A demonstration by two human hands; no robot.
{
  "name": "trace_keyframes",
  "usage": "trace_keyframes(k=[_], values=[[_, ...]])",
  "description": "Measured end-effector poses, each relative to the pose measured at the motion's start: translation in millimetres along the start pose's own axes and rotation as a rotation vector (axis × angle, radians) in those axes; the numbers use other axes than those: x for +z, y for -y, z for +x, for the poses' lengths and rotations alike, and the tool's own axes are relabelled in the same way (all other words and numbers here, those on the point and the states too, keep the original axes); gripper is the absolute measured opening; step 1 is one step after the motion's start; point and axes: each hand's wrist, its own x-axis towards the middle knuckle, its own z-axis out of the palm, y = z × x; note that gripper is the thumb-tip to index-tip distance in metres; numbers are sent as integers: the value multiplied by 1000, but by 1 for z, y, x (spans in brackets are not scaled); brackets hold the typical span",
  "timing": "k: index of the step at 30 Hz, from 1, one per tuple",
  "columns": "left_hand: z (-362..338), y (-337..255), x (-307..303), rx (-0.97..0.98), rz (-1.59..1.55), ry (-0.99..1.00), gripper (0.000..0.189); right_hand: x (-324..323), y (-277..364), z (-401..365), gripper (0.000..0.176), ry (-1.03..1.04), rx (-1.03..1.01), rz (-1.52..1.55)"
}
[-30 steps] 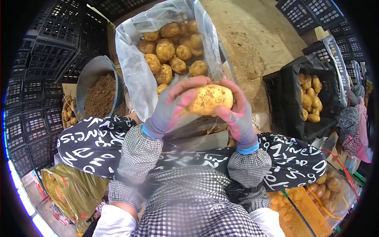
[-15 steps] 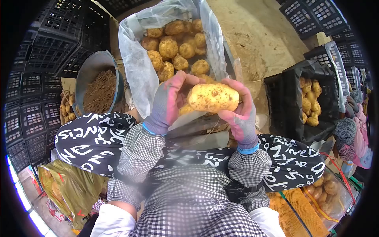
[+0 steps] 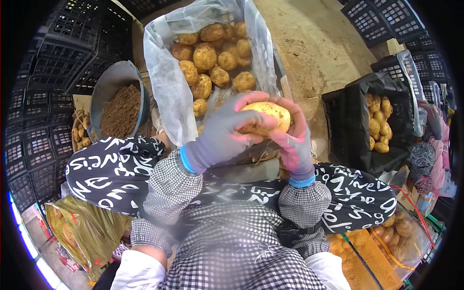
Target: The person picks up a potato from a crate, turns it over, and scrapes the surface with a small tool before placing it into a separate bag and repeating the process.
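A yellow potato with brown specks of soil (image 3: 276, 114) is held between both gloved hands in front of my body. My left hand (image 3: 232, 129), in a grey and pink glove, wraps its fingers and thumb round the potato's left part. My right hand (image 3: 296, 137), gloved alike, grips the right end with fingers above and thumb below. Just beyond the hands stands a crate lined with a white sheet (image 3: 169, 82), holding several soil-covered potatoes (image 3: 205, 56).
A tub (image 3: 142, 104) of brown soil (image 3: 120, 112) stands left. On the right, a black-lined crate (image 3: 344, 113) holds potatoes (image 3: 379, 121). Black crates (image 3: 63, 58) are stacked left. Another person (image 3: 437, 150) is at the right edge. Bagged potatoes (image 3: 401, 234) lie lower right.
My left hand has moved right and now covers much of the potato, with its fingers over the top. The other person at the right edge has shifted, a gloved hand now showing.
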Motion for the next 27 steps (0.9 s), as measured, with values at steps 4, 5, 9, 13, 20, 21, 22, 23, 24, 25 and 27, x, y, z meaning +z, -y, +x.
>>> trace_keyframes(k=[4,5,9,13,20,21,22,23,24,25,27], values=[[-3,-6,-1,-89,-382,-139,54,2,1,-1,73,16,23,88],[-1,-11,-1,-86,-422,-172,56,0,1,-1,73,56,11,98],[4,-20,-4,-67,-190,-189,63,-7,-5,1,71,142,10,157],[2,-19,-3,18,-121,-188,63,-8,-10,0,71,165,34,246],[3,-14,11,226,-225,-242,48,-10,-18,-2,74,177,114,673],[2,-26,12,126,-285,-250,46,-9,-17,-3,75,145,141,752],[2,-35,13,25,-344,-257,44,-11,-18,-2,75,198,128,770],[2,-39,14,7,-371,-257,46,-15,-21,-1,74,250,115,789],[3,-42,14,-11,-398,-259,48,-18,-22,0,74,303,102,807],[3,-44,15,-29,-425,-260,50,-19,-22,1,74,318,89,795],[2,-34,6,83,-134,-176,53,-19,-22,2,73,349,59,774]])
